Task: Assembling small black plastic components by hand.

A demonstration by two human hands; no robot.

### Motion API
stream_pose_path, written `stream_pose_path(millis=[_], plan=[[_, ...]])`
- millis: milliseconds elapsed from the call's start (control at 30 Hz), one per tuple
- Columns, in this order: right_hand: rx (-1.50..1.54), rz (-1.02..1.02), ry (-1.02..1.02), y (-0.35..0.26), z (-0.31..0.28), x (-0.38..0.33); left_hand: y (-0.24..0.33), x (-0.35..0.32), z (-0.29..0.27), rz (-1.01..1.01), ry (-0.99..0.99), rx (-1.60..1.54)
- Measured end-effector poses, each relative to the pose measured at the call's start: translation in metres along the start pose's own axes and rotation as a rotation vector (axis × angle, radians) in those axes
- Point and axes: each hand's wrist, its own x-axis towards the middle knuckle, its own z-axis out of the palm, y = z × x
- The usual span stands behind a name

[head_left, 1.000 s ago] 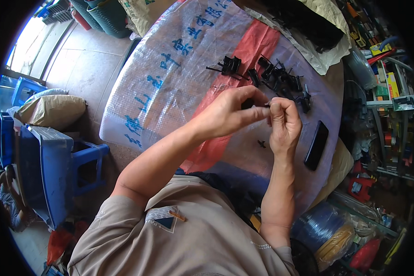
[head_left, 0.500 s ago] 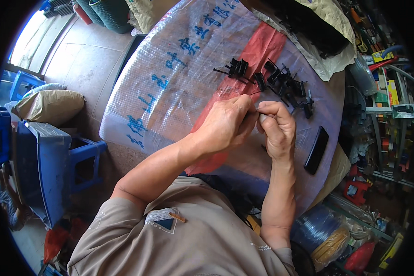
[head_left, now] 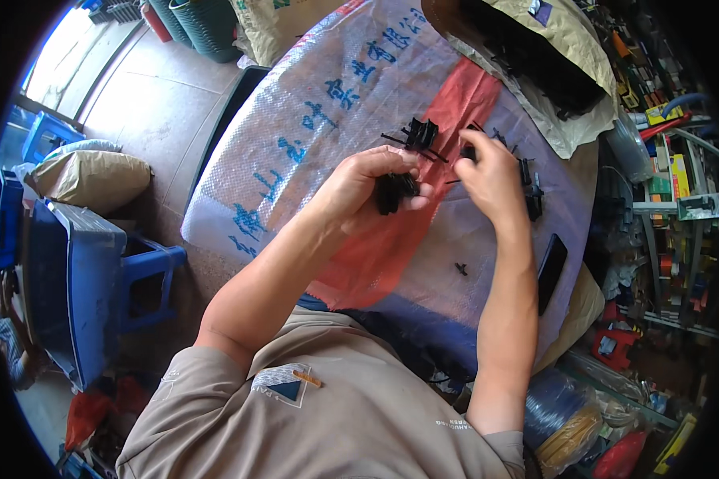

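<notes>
Now the left hand [head_left: 367, 188] grips a black plastic part [head_left: 393, 193] in closed fingers, while the right hand [head_left: 487, 172] reaches, fingers curled, into the pile of black parts [head_left: 527, 191] on the table [head_left: 295, 152]; its grip is hidden.

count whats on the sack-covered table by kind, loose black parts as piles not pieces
Black part in the left hand: 1
Piles of black plastic parts: 2, one by the left hand, one past the right hand at
Small loose black bit: 1
Flat black phone-like slab: 1
Total: 5
</notes>
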Motion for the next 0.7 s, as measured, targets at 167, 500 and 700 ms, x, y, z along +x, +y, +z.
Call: stream_pose_path(millis=[167, 500, 700], plan=[[0.92, 0.39, -0.119, -0.009, -0.032, -0.028, -0.004, 0.009, 0.0, 0.123, -0.07, 0.04], [1.285, 0.604, 0.051, -0.021, -0.033, -0.066, -0.03, 0.014, 0.036, 0.9, -0.242, 1.455], [1.295, 0.495, 0.042, -0.023, -0.037, -0.077, -0.044, 0.009, 0.05, 0.934, -0.289, 1.552]])
